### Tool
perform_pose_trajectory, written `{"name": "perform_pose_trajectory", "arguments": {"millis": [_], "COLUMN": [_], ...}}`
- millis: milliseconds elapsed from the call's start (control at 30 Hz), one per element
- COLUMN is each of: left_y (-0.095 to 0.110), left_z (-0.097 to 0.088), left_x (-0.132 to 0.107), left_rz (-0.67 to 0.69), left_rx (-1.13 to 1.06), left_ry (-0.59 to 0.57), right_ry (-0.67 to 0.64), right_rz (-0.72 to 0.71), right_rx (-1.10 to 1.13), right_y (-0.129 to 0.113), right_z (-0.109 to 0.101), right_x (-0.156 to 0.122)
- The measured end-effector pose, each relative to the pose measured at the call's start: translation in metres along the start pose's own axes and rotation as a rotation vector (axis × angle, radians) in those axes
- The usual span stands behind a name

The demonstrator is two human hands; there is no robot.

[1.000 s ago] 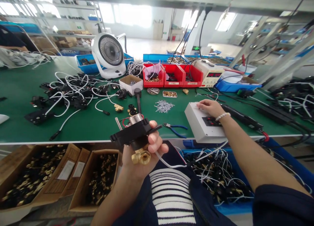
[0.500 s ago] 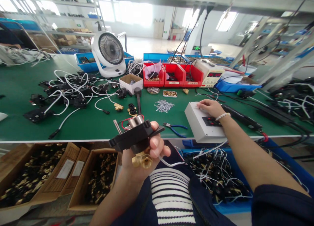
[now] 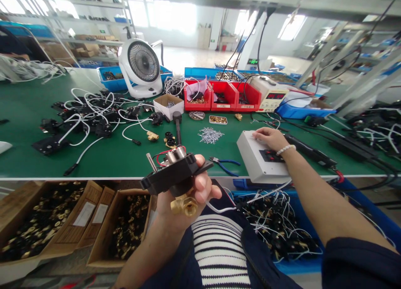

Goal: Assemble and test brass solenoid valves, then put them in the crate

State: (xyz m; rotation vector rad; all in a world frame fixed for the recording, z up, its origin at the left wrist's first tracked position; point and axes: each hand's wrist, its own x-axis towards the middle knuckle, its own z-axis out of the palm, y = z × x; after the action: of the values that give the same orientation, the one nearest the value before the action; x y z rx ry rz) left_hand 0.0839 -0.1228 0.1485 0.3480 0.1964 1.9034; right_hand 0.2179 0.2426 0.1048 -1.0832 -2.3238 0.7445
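My left hand (image 3: 205, 186) is closed round a motorized valve, holding it up in front of the bench edge. The valve has an open black housing (image 3: 169, 174) with a silver motor (image 3: 176, 154) and red wire on top. Its brass body (image 3: 184, 205) sticks out below. A white cable (image 3: 219, 209) runs from near it toward a grey control box (image 3: 250, 155) with dark red-and-black switches. On the far part of that box lies my right hand (image 3: 271, 138), fingers stretched leftward over its top; the thumb is hidden. Blue-handled pliers (image 3: 227, 166) lie left of the box.
Cabled black units (image 3: 84, 113) heap on the left. Behind stand a fan (image 3: 140, 67), red bins (image 3: 224, 97) and a power supply (image 3: 269, 95). Small metal pins (image 3: 210, 135) lie mid-bench. Cartons (image 3: 123, 193) and a blue crate (image 3: 300, 264) of parts sit below the edge.
The valve and my left hand appear slightly farther right, much as the whole view has shifted. My right hand stays on the control box.
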Motion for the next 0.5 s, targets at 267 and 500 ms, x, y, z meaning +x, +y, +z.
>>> {"name": "perform_pose_trajectory", "arguments": {"millis": [267,500], "left_y": [-0.0007,-0.0007], "left_z": [-0.0006,-0.0017], "left_x": [-0.0003,-0.0009], "left_rz": [-0.001,0.002], "left_rx": [-0.006,0.008], "left_ry": [-0.009,0.007], "right_ry": [0.012,0.004], "right_rz": [-0.007,-0.008], "right_rx": [0.009,0.014], "right_y": [0.0007,0.0022], "right_z": [0.0002,0.0010], "right_x": [-0.0004,0.0012]}}
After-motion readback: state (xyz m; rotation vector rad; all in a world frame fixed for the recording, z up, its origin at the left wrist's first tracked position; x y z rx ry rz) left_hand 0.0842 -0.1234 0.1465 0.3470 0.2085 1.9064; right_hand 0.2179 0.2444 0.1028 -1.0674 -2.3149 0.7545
